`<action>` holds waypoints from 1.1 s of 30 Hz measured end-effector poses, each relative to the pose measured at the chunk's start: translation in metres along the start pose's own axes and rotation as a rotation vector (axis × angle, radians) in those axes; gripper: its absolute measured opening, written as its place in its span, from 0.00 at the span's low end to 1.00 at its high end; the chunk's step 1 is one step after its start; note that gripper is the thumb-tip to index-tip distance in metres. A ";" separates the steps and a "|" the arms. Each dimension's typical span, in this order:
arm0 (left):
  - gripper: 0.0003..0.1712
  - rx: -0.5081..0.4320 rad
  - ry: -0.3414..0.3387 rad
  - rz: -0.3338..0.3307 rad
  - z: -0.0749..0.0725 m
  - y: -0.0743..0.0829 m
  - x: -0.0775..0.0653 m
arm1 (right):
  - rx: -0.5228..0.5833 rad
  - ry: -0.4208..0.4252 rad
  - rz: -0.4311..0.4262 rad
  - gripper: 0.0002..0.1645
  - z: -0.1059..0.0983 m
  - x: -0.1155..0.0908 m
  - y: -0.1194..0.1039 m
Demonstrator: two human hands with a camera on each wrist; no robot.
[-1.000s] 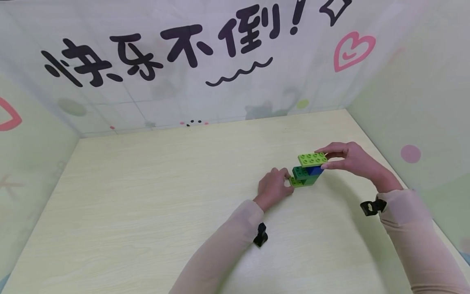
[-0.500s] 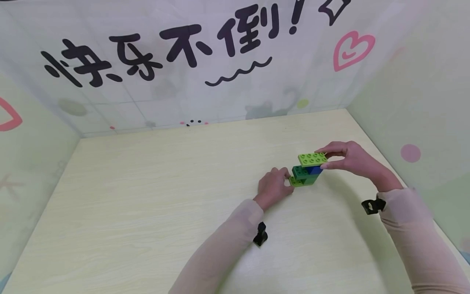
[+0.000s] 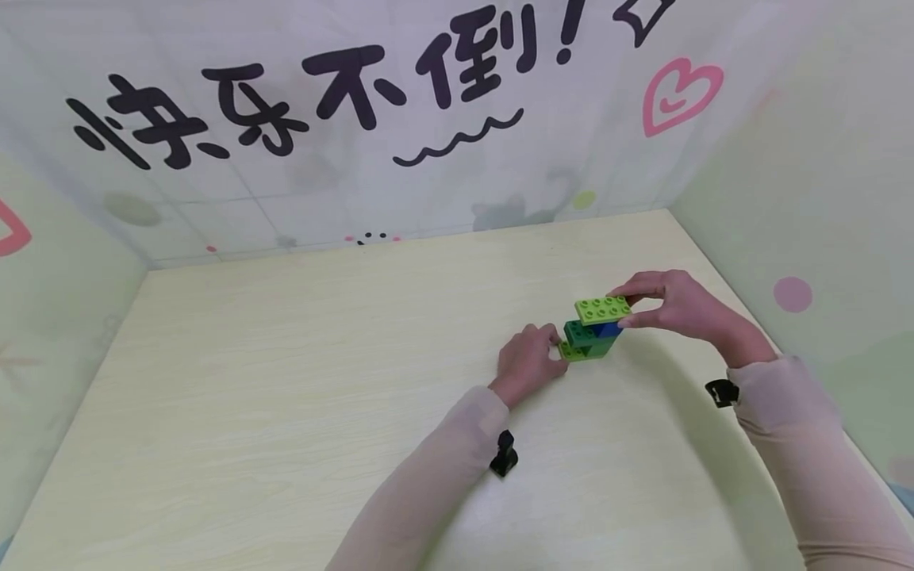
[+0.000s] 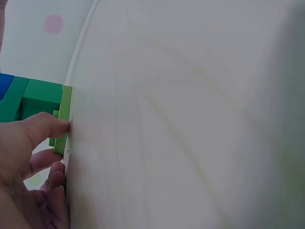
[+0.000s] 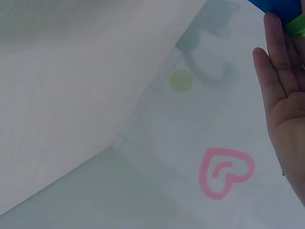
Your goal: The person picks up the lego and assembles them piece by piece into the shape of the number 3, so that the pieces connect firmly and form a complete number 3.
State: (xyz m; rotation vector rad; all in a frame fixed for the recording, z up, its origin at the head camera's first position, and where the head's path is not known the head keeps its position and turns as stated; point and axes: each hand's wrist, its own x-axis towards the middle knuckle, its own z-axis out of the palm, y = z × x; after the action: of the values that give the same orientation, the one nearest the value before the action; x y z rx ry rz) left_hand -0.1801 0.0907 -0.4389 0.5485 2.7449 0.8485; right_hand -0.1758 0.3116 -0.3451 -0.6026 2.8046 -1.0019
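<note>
A small stack of toy building bricks stands on the right part of the table. Its top is a lime studded brick (image 3: 602,310), which overhangs to the left above a blue brick (image 3: 607,329). Below come a dark green brick (image 3: 577,333) and a light green base plate (image 4: 66,102) flat on the table. My left hand (image 3: 527,363) pinches the left end of that plate between thumb and finger. My right hand (image 3: 678,308) grips the right end of the lime and blue bricks. In the right wrist view, the thumb and most of the bricks are out of frame.
The pale wooden table (image 3: 286,396) is bordered by a printed back wall (image 3: 321,182) and side walls, the right wall (image 3: 821,198) being close to my right arm. A black wrist mount (image 3: 504,454) sits at the left cuff, another mount (image 3: 723,392) at the right.
The head view has shifted slightly, so everything appears a little further left. Both hands keep their hold on the bricks, and the stack looks the same.
</note>
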 end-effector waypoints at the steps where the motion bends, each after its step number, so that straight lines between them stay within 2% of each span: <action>1: 0.20 0.000 -0.001 0.001 0.000 0.000 0.000 | 0.018 0.000 0.004 0.23 0.000 0.000 0.001; 21: 0.21 -0.003 -0.033 -0.006 -0.003 0.001 0.001 | 0.306 -0.107 0.039 0.25 -0.002 0.004 0.011; 26: 0.22 -0.020 -0.027 -0.009 -0.004 0.001 0.001 | 0.299 -0.100 0.031 0.29 -0.001 0.002 0.013; 33: 0.22 -0.067 -0.042 0.007 -0.004 -0.004 0.003 | 0.259 -0.059 0.082 0.33 0.000 -0.008 0.022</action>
State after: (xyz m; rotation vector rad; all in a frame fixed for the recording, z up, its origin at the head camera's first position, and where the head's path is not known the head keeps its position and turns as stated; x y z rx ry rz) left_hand -0.1855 0.0869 -0.4381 0.5569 2.6677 0.9171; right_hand -0.1763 0.3302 -0.3596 -0.4731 2.5670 -1.2797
